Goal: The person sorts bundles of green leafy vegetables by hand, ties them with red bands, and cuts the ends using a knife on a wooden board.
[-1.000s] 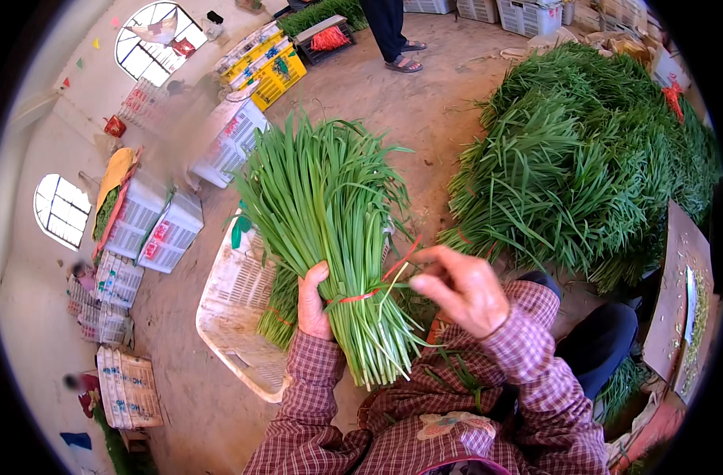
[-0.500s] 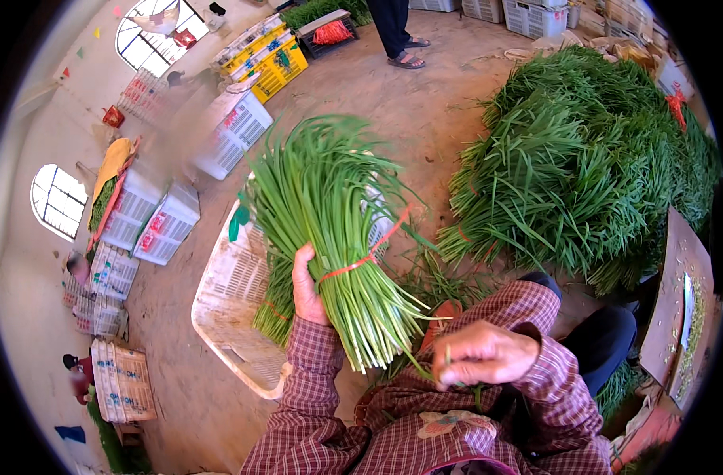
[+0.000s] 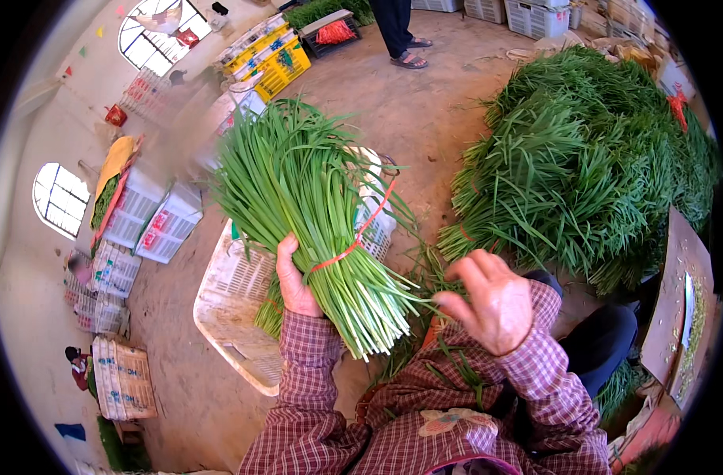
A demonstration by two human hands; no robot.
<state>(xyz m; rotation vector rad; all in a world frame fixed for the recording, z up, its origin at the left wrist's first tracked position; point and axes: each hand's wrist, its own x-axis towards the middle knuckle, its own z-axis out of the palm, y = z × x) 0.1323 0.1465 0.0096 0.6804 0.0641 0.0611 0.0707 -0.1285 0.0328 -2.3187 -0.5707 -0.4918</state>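
Note:
My left hand (image 3: 296, 279) is wrapped round a thick bunch of garlic chives (image 3: 318, 214), its leaves pointing up and left and its pale stem ends down and right. A red tie (image 3: 347, 252) circles the bunch, with one end sticking out. To the right of the stem ends, my right hand (image 3: 492, 305) hovers with thumb and fingers apart and nothing seen in it. A white plastic crate (image 3: 239, 309) stands under and behind the bunch; more chives (image 3: 269, 315) lie inside, partly hidden. Loose green leaves (image 3: 464, 372) rest on my checked clothing.
A large heap of chives (image 3: 583, 166) fills the right side. Beside it lies a brown board (image 3: 678, 293) with green scraps. Stacked white crates (image 3: 167, 222) and yellow crates (image 3: 278, 67) stand at the left and back. A person's sandalled feet (image 3: 409, 60) are at the far side.
My left hand has shifted the bunch slightly up and left. My right hand has risen and opened, letting go of a thin green leaf it pinched earlier.

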